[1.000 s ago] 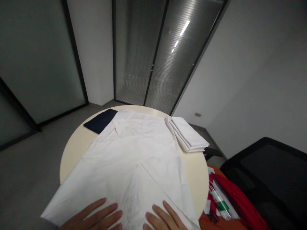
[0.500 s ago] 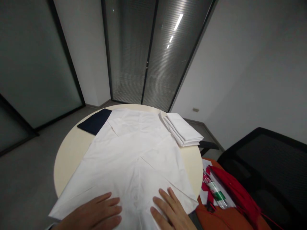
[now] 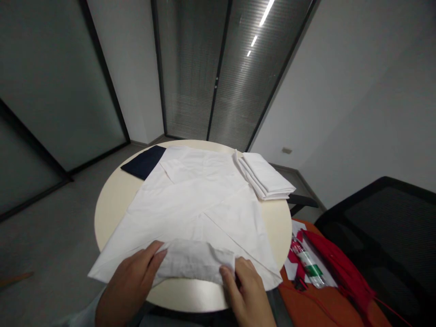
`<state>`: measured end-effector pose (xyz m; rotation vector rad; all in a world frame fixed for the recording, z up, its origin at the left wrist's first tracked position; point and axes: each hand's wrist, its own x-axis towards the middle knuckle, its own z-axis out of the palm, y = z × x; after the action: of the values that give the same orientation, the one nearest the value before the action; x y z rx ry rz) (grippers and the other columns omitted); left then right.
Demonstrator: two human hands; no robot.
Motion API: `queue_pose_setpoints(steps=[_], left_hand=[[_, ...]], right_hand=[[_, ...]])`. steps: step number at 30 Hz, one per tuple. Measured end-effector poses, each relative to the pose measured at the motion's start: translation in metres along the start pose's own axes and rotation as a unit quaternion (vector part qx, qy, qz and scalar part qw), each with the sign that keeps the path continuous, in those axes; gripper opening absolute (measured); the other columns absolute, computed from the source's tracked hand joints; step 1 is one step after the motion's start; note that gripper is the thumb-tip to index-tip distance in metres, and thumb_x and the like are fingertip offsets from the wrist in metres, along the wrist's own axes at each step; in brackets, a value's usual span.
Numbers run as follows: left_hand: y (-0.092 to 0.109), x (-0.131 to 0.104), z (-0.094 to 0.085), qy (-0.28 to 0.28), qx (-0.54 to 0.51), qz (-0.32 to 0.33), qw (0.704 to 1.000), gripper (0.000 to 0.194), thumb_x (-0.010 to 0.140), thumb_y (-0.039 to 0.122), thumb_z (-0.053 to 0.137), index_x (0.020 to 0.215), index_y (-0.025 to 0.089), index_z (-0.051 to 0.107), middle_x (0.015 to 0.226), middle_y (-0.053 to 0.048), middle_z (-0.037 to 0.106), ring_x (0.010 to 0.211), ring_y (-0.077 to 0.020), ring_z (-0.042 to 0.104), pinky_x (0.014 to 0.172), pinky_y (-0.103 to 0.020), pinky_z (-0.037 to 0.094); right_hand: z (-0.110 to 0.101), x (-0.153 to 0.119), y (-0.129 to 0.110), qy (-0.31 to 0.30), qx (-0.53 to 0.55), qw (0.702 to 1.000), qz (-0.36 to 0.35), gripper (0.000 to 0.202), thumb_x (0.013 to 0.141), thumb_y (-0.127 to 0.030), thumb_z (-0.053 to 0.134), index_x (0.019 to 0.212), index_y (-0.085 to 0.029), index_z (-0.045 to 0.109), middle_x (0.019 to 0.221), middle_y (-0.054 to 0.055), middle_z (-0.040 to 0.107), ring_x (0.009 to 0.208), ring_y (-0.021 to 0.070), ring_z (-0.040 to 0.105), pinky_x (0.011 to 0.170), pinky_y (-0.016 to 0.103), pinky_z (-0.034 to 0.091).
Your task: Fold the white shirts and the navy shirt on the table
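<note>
A white buttoned garment, which looks like a coat [image 3: 184, 195], lies spread across the round table with its sides folded inward. Its near edge is lifted and turned back in a short flap between my hands. My left hand [image 3: 129, 279] pinches the left end of this flap between thumb and fingers. At the flap's right end, my right hand [image 3: 248, 288] grips the cloth, thumb on top and fingers curled. Some fingertips are hidden by the fabric.
The round cream table [image 3: 112, 204] also holds a folded navy cloth [image 3: 145, 162] at back left and folded white cloth [image 3: 267, 175] at back right. Right of it, an orange chair seat [image 3: 299, 304] carries a plastic bottle [image 3: 308, 263] and a red bag [image 3: 337, 263].
Both hands lay flat with fingers spread on the coat; now they are closed on its near edge. That edge has been raised and turned back, baring the table's front. The view has shifted slightly.
</note>
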<state>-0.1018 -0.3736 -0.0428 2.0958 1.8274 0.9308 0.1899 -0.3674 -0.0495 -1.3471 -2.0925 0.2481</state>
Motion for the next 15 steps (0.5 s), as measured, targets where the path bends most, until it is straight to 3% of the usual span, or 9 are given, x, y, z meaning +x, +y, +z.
queue_pose_setpoints(steps=[2,4,6,10,15], left_hand=[[0.002,0.005,0.005,-0.012,0.009,-0.033,0.999,0.029,0.104,0.049,0.044,0.105,0.030,0.066,0.092,0.003,0.079,0.083,-0.0198,0.077,0.072,-0.026,0.059],[0.005,0.008,0.008,-0.010,0.044,-0.060,0.997,0.028,0.102,0.048,0.045,0.112,0.030,0.064,0.099,0.002,0.079,0.086,-0.0207,0.077,0.073,-0.029,0.058],[0.006,0.008,0.010,-0.004,0.095,-0.076,0.993,0.032,0.100,0.047,0.044,0.120,0.029,0.063,0.110,-0.001,0.077,0.090,-0.0231,0.077,0.072,-0.033,0.058],[0.005,0.004,0.007,-0.015,0.110,-0.059,0.992,0.034,0.099,0.046,0.044,0.123,0.031,0.063,0.124,-0.002,0.072,0.091,-0.0251,0.074,0.078,-0.038,0.058],[-0.012,-0.009,-0.001,-0.033,-0.049,-0.092,0.994,0.044,0.095,0.056,0.056,0.129,0.028,0.061,0.092,0.000,0.073,0.082,-0.0210,0.073,0.079,-0.031,0.059]], right_hand=[[0.005,0.001,-0.001,0.007,-0.012,0.999,0.044,0.023,0.105,-0.041,0.049,0.101,-0.023,0.063,0.082,0.004,0.070,0.073,0.0218,0.067,0.065,0.033,0.055],[0.008,0.003,-0.002,0.024,-0.046,0.997,0.057,0.036,0.104,-0.043,0.050,0.130,-0.020,0.057,0.094,0.008,0.074,0.081,0.0258,0.071,0.070,0.037,0.059],[0.011,0.005,-0.001,0.045,-0.087,0.994,0.052,0.049,0.103,-0.044,0.049,0.144,-0.017,0.047,0.101,0.011,0.074,0.085,0.0287,0.073,0.071,0.041,0.061],[0.012,0.005,0.005,0.030,-0.114,0.993,0.032,0.043,0.104,-0.044,0.049,0.141,-0.023,0.050,0.101,0.009,0.072,0.087,0.0292,0.072,0.070,0.043,0.062],[0.006,0.001,0.011,0.021,-0.063,0.997,0.037,0.036,0.103,-0.041,0.053,0.136,-0.026,0.053,0.106,0.007,0.072,0.091,0.0267,0.071,0.077,0.041,0.061]])
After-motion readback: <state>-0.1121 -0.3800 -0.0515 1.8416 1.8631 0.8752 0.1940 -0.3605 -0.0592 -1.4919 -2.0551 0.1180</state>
